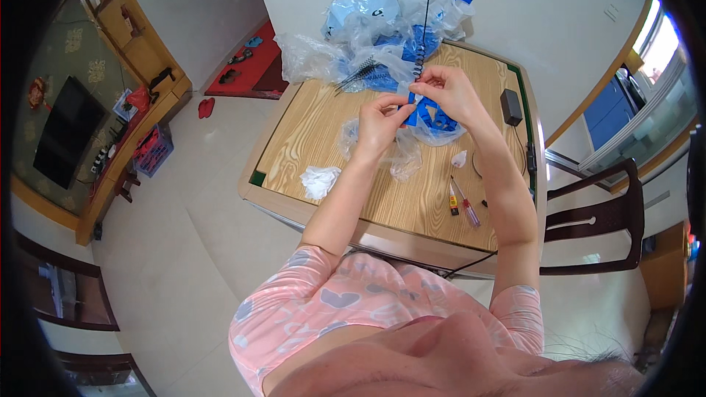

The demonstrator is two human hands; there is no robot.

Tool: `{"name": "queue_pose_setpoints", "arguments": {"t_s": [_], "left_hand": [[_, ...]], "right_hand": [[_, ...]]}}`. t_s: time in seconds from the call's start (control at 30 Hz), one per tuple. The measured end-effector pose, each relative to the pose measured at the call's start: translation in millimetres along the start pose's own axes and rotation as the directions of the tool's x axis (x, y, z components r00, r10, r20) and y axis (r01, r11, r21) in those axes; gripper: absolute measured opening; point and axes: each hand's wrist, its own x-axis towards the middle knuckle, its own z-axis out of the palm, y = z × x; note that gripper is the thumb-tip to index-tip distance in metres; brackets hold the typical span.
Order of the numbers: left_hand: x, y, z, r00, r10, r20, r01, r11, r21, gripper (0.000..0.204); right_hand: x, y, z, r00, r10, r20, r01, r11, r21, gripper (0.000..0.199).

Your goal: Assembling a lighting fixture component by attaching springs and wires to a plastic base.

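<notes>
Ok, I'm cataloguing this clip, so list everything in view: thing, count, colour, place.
wooden table: one, light wood, centre.
clear plastic bags: a heap, clear and pale blue, table's far edge.
blue plastic parts: several, blue, under the hands.
coiled rod: one, black, upright from the hands.
crumpled tissue: one, white, table's near left.
small tubes: two, yellow and red, near right.
black adapter: one, right edge.
dark chair: one, right of table.
television: one, black, left wall.
left hand: pinching a blue part.
right hand: pinching the same part.
</notes>
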Motion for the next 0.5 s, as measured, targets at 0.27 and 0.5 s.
{"name": "queue_pose_setpoints", "arguments": {"t_s": [0.27, 0.5], "left_hand": [[-0.3, -0.3, 0.5, 0.999, 0.045, -0.008, -0.045, 0.999, 0.019, 0.013], [1.8, -1.6, 0.8, 1.000, 0.017, -0.024, -0.017, 1.000, 0.007, 0.012]], "right_hand": [[1.4, 0.1, -1.3, 1.000, 0.018, 0.018, -0.018, 1.000, -0.024, 0.016], [2.3, 2.9, -1.3, 0.998, 0.055, 0.027, -0.054, 0.998, -0.018, 0.014]]}}
